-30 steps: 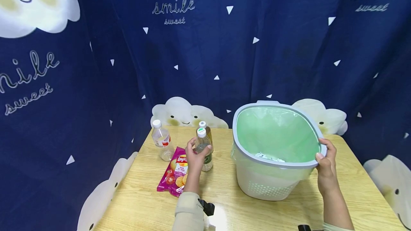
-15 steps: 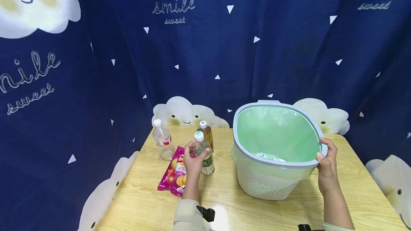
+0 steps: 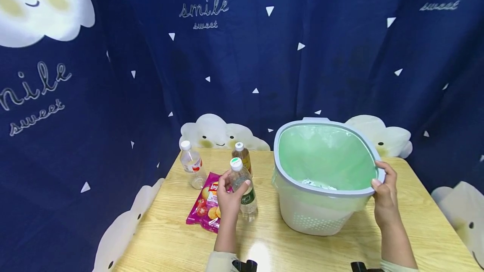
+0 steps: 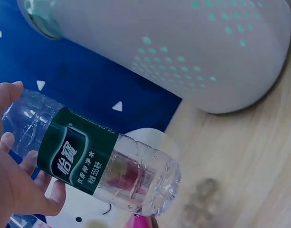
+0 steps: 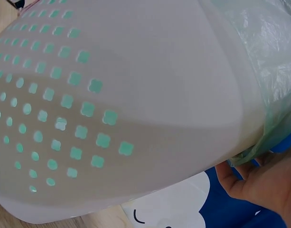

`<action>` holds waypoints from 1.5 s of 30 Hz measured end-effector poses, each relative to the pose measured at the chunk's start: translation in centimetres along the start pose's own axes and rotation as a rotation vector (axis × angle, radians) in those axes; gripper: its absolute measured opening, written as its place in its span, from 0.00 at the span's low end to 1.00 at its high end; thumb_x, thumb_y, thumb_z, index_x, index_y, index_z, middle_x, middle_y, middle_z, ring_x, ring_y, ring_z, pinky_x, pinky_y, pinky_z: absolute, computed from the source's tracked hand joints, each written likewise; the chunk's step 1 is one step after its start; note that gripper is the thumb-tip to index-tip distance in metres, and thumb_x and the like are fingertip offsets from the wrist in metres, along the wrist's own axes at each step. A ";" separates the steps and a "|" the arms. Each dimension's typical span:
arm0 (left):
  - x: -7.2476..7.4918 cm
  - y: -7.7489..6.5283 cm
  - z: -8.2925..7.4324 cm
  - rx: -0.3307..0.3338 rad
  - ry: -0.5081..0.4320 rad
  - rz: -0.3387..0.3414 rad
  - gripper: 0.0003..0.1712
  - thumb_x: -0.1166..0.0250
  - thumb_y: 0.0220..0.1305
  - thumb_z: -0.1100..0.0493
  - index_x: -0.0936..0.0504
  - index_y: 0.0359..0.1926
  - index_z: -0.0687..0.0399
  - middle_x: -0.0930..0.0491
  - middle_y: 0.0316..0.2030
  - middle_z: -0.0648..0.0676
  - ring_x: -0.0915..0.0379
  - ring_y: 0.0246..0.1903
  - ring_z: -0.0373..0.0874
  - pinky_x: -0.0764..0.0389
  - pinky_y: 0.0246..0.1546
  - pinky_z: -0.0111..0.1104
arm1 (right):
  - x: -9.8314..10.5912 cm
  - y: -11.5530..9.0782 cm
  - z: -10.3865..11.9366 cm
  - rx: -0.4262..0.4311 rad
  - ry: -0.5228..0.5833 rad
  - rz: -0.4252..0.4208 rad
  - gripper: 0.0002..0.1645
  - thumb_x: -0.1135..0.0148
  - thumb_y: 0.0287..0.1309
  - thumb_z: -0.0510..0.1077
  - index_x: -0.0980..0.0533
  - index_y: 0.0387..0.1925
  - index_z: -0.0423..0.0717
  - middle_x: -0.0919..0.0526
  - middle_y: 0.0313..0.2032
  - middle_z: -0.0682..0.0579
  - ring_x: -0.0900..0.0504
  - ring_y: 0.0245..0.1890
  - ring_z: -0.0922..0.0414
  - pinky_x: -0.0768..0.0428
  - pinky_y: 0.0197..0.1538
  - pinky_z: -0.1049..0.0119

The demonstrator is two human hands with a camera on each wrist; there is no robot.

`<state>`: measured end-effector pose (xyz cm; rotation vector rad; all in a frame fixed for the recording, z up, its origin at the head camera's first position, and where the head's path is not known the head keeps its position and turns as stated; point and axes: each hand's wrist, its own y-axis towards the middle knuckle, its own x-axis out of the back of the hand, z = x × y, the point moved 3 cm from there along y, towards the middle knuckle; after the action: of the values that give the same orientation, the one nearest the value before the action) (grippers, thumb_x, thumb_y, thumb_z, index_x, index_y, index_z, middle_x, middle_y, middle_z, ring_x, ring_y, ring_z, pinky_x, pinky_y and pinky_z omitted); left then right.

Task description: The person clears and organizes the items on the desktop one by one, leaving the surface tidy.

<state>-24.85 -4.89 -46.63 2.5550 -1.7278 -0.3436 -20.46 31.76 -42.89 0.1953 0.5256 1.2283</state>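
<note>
We see the clear water bottle with the green 怡寶 label [image 3: 247,196] nearer the person and slightly farther right than half a second ago, when it stood closer to the amber bottle [image 3: 246,159]. In the left wrist view its base looks raised off the table [image 3: 159,234], with a blurred reflection below. The bottle leans a little, its white cap toward the left.

We see the left hand [image 3: 228,193] reaching up from the near side, thumb on the right and fingers on the left, gripping the bottle's upper body just below the cap. The right hand [image 3: 385,198] pinches the right end of the bin's rim between thumb and fingers, as it did in the earlier frames; the bin [image 3: 314,213] has hardly moved.

A strip of tabletop lies between the bottle's base and the bin. The bin is tilted toward us, its green liner [image 3: 325,154] folded over the rim, with some crumpled white scraps [image 3: 317,185] inside.

Left of the gripped bottle, and partly hidden by the left hand, lies a purple Lay's bag [image 3: 204,207]. Beyond it a clear bottle with a red-and-white label [image 3: 193,166] stands near the table's left edge. Behind the far edge hangs a navy cloud-print curtain [image 3: 242,70].
</note>
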 end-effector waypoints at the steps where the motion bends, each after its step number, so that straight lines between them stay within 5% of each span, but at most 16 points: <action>1: 0.0 -0.2 -0.7 -0.011 -0.004 0.002 0.35 0.27 0.40 0.70 0.28 0.54 0.63 0.28 0.43 0.64 0.34 0.43 0.53 0.31 0.44 0.41 | -0.1 0.1 0.0 0.000 -0.003 0.000 0.28 0.57 0.52 0.39 0.37 0.58 0.52 0.39 0.53 0.47 0.34 0.44 0.54 0.32 0.39 0.71; 11: -0.3 -1.0 -4.3 -0.109 -0.022 0.047 0.35 0.27 0.42 0.70 0.29 0.54 0.65 0.28 0.47 0.68 0.35 0.48 0.61 0.33 0.47 0.53 | -0.3 0.7 0.2 -0.012 -0.015 0.002 0.27 0.58 0.53 0.40 0.37 0.58 0.53 0.40 0.54 0.48 0.34 0.43 0.55 0.32 0.39 0.72; 19: -0.2 0.2 -3.4 -0.124 -0.041 0.035 0.36 0.26 0.41 0.70 0.28 0.55 0.60 0.28 0.46 0.65 0.34 0.48 0.58 0.33 0.47 0.48 | -0.2 0.7 -0.2 -0.016 -0.012 0.016 0.27 0.59 0.54 0.40 0.38 0.58 0.53 0.40 0.54 0.48 0.34 0.44 0.55 0.32 0.39 0.72; 45: 0.2 -0.3 -7.5 -0.164 -0.136 0.053 0.36 0.28 0.43 0.69 0.29 0.57 0.59 0.28 0.48 0.61 0.34 0.49 0.53 0.32 0.48 0.45 | -0.4 0.5 -0.3 -0.016 0.000 0.033 0.27 0.59 0.54 0.40 0.38 0.58 0.53 0.41 0.54 0.48 0.35 0.43 0.55 0.31 0.38 0.72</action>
<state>-22.97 -5.67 -39.40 2.4171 -1.7253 -0.6422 -21.11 31.55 -42.79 0.1910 0.5147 1.2641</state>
